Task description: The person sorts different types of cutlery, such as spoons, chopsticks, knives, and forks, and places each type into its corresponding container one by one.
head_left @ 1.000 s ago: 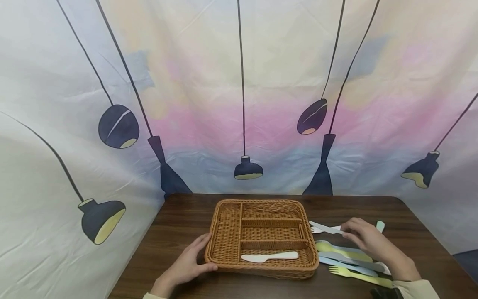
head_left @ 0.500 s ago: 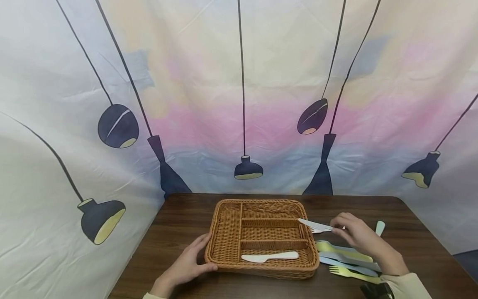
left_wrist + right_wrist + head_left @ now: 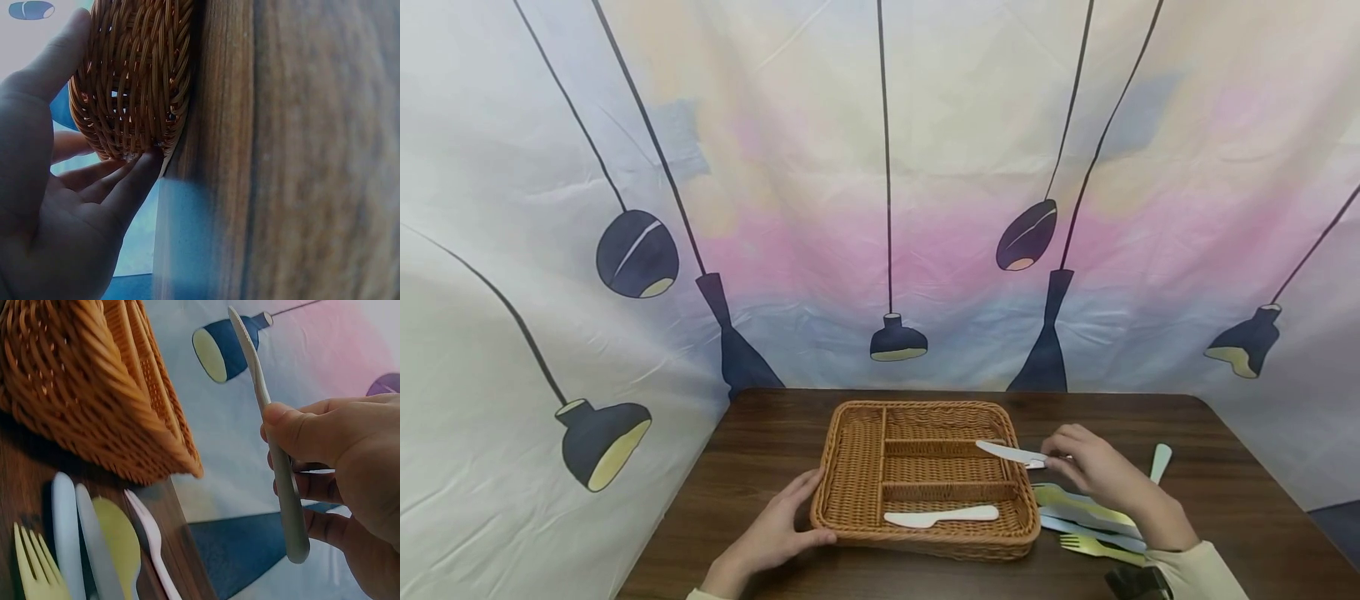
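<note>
My left hand [image 3: 781, 527] holds the near left corner of a brown wicker basket [image 3: 958, 542], thumb along the front and fingers along the left side. In the left wrist view those fingers [image 3: 134, 181] touch the woven wall. My right hand [image 3: 1101, 471] pinches a pale plastic knife [image 3: 1009, 453] by its handle, the blade pointing left over the basket's right side. The right wrist view shows this knife [image 3: 284, 487] between thumb and fingers, raised off the table. A white knife [image 3: 943, 515] lies in the basket's front compartment.
Right of the basket lie a yellow fork [image 3: 1090, 546], a yellow spoon [image 3: 119, 540], a pale pink fork [image 3: 150, 525] and blue and grey handles or blades. A mint-green handle [image 3: 1161, 461] lies farther right. Behind the table [image 3: 790, 417] hangs a printed cloth [image 3: 820, 167].
My right hand has carried the pale knife leftward from the cutlery, and its blade is now over the basket's right side. The left hand and the basket have stayed put.
</note>
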`<state>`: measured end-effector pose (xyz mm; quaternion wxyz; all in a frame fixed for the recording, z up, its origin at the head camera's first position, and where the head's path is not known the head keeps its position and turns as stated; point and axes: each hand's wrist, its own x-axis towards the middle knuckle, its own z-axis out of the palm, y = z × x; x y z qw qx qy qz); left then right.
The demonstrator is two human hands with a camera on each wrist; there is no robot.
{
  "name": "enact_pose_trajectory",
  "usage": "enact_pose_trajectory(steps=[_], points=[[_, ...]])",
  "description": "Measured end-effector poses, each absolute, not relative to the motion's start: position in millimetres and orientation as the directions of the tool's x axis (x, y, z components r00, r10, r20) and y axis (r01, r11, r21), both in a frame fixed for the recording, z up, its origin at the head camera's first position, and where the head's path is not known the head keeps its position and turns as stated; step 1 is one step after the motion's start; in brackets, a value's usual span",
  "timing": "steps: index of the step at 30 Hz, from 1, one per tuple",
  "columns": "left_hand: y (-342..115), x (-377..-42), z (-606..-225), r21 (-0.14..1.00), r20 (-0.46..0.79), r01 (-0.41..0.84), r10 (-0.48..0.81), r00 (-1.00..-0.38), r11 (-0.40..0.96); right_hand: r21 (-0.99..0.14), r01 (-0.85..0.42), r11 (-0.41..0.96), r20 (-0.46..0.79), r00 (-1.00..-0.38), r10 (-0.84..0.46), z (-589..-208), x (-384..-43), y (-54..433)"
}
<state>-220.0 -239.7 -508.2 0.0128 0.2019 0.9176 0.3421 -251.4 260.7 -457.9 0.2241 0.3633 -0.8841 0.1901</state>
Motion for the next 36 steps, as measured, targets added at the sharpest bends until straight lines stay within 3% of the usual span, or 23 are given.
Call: enact_pose_trajectory(steps=[5, 12, 21, 29, 36], points=[[-240.1, -220.2, -509.1, 0.632, 0.118, 0.364, 0.38, -0.917, 0.684, -0.175, -0.747, 0.641, 0.547, -0.615, -0.567, -455.9, -251.4, 248.7], [-240.6, -220.3, -508.9, 0.628, 0.122, 0.366, 0.377, -0.918, 0.687, -0.218, -0.743, 0.633, 0.498, -0.642, -0.582, -454.8, -252.4, 233.0], [-239.8, -220.6, -508.4, 0.637, 0.112, 0.359, 0.379, -0.918, 0.682, -0.159, -0.806, 0.57, 0.561, -0.549, -0.619, -451.5, -257.0, 218.3], [-239.0, -218.9, -508.7, 0.634, 0.124, 0.366, 0.378, -0.918, 0.681, -0.182, -0.806, 0.563, 0.523, -0.565, -0.639, -449.8, -258.1, 206.7], [-239.4, -219.1, -508.3, 0.636, 0.121, 0.365, 0.379, -0.917, 0.68, -0.177, -0.831, 0.527, 0.53, -0.532, -0.661, -450.2, -257.5, 197.5]])
